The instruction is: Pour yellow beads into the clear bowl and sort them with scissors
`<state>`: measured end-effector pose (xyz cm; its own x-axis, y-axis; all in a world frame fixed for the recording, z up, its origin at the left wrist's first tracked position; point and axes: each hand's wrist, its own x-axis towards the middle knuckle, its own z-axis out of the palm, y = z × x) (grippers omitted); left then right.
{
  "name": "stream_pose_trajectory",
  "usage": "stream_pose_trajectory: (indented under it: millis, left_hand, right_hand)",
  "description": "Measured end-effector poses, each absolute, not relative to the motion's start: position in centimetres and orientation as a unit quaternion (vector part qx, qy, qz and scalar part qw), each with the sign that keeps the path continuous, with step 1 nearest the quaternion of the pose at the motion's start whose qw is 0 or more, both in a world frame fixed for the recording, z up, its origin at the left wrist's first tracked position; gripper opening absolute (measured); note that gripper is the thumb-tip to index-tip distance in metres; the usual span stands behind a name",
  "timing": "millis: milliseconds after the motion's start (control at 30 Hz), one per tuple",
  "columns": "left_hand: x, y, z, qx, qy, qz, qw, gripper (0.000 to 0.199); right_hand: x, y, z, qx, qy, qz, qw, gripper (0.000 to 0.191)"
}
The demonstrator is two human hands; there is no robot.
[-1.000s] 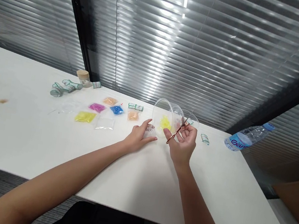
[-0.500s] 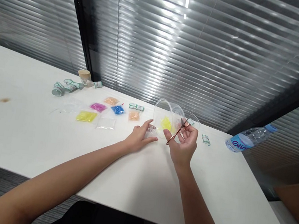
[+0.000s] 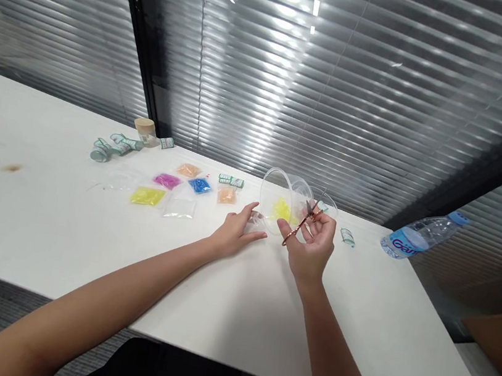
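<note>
My left hand rests on the table with thumb and fingers apart around the lower side of a clear plastic cup. The cup leans, its wide round rim facing me, and the fingertips are partly hidden. Bright yellow grains show through the clear plastic. In my right hand are small scissors with copper-coloured handles, their blades apart and pointing up. More clear round containers stand behind that hand, partly covered by it.
Left of my hands lie small bags of yellow, magenta, blue, orange and white grains. Several green-and-white rolls lie about. A jar stands at the back; a water bottle stands right.
The whole view has shifted slightly. Both hands, the scissors and the clear cup keep almost the same positions relative to each other.
</note>
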<state>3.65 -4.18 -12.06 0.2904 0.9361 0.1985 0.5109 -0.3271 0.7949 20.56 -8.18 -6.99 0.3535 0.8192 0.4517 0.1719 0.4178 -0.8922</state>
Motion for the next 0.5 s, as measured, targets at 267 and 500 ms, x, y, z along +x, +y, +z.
stream_pose_trajectory:
  millis: [267,500]
  left_hand:
    - [3.73,-4.28,-12.11,0.735,0.485,0.344,0.326,0.082]
    - [3.6,-4.32,-11.94,0.739,0.476,0.347,0.328,0.081]
  right_hand:
    - [20.54,-7.98,-7.02,-0.482,-0.517,0.243,0.664,0.06]
    - [20.56,-8.04,-7.09,-0.475,-0.516,0.247,0.668,0.059]
